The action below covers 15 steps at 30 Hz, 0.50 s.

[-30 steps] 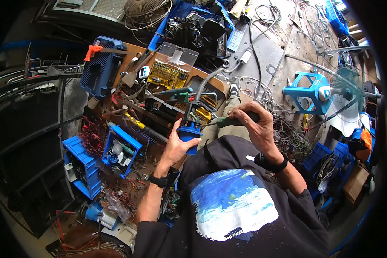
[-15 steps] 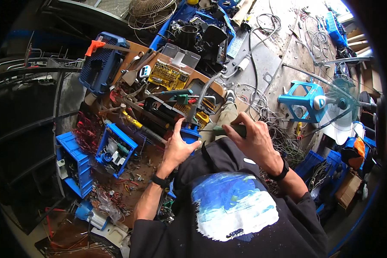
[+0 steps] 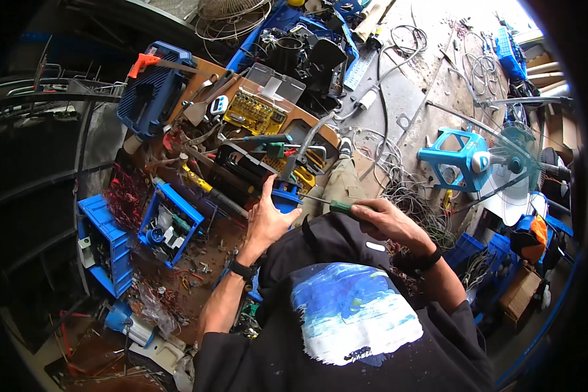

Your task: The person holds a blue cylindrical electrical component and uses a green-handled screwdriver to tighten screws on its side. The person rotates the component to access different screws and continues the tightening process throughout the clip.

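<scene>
My left hand (image 3: pixel 266 225) is closed around a blue plastic plug-like housing (image 3: pixel 286 202), thumb and fingers on either side of it. A thick grey cable (image 3: pixel 309 136) runs from the housing's top up and to the right. In my right hand (image 3: pixel 393 225) is a screwdriver (image 3: pixel 341 206) with a green handle, gripped at the handle's back end. Its thin shaft points left, with the tip at or close to the housing's right side; exact contact is too small to tell. Both hands are above my lap.
A wooden bench ahead bears a yellow bit set (image 3: pixel 255 112), a hammer (image 3: pixel 206 186) and an orange-handled saw (image 3: pixel 144 64). Blue crates (image 3: pixel 114 261) stand at left. A blue stool (image 3: pixel 454 157) and fan (image 3: pixel 516 160) are at right, near tangled cables (image 3: pixel 398 173).
My right hand has turned and dropped a little, now gripping the screwdriver from behind its handle. The left hand stays on the blue housing. The view has shifted slightly.
</scene>
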Available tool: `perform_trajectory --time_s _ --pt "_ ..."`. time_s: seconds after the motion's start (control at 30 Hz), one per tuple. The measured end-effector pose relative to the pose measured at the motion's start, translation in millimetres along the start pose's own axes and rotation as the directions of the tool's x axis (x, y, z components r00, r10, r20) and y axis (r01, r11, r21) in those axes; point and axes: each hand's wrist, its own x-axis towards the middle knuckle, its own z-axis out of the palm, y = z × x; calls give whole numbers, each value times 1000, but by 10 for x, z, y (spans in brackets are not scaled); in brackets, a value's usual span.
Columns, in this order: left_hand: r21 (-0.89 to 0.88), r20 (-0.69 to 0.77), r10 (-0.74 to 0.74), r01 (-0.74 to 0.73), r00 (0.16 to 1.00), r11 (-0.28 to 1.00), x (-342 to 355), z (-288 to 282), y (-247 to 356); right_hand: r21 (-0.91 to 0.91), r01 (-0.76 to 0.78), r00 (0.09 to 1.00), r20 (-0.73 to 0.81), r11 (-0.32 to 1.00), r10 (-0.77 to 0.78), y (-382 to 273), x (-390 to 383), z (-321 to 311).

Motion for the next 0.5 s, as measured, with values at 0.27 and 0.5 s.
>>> perform_trajectory --time_s 0.27,0.5 --pt "31 -22 59 -59 998 998 72 -48 -35 -440 443 857 -47 781 -513 275 260 5" --pt "-115 -26 86 -88 996 989 212 -60 -153 -827 446 670 55 343 -740 44 165 26"
